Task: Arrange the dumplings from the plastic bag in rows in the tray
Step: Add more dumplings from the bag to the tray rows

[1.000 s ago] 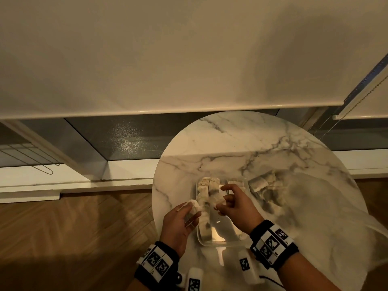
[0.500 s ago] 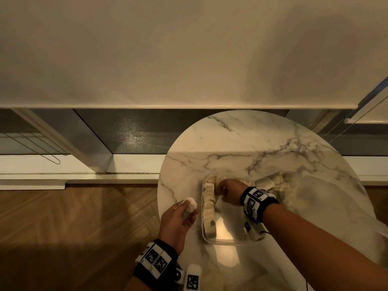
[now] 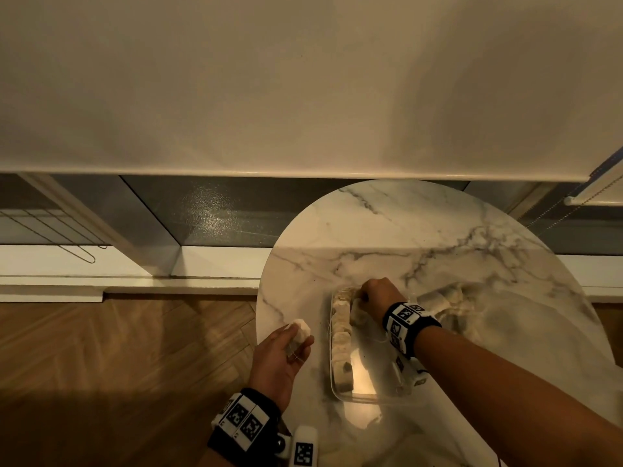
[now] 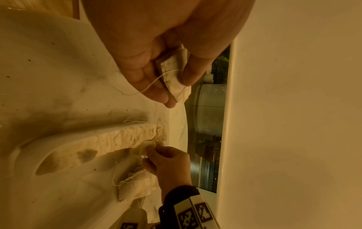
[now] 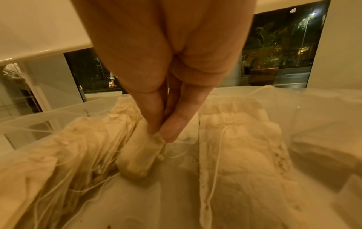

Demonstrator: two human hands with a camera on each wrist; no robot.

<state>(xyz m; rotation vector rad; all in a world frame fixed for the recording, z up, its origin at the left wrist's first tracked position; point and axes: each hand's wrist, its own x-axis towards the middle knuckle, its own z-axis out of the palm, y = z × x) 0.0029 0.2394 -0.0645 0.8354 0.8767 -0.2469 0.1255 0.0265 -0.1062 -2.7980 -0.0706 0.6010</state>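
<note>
Head view: the right hand (image 3: 377, 293) is reaching into the far end of the clear plastic tray (image 3: 364, 397) on the marble tabletop (image 3: 387, 230), fingers curled down onto a dumpling there, likely to seat it at the head of a 2nd row. 1 finished row (image 3: 340, 335) is running along the tray's left wall, its long axis pointing away from the person. The left hand (image 3: 283, 352) is hovering just left of the tray, pinching a spare dumpling (image 3: 301, 328), probably kept ready for the next slot. The plastic bag (image 3: 472, 318) with more pieces is lying right of the tray.

Left wrist view: thumb and fingers (image 4: 154, 91) are clamped on the flat pouch-like dumpling, a loose thread hanging from it; its long axis is lying along the fingers.

Right wrist view: the fingertips (image 5: 172, 127) are pressed together on the top edge of 1 dumpling (image 5: 139, 156), which is standing tilted between 2 packed groups, its length pointing toward the camera.
</note>
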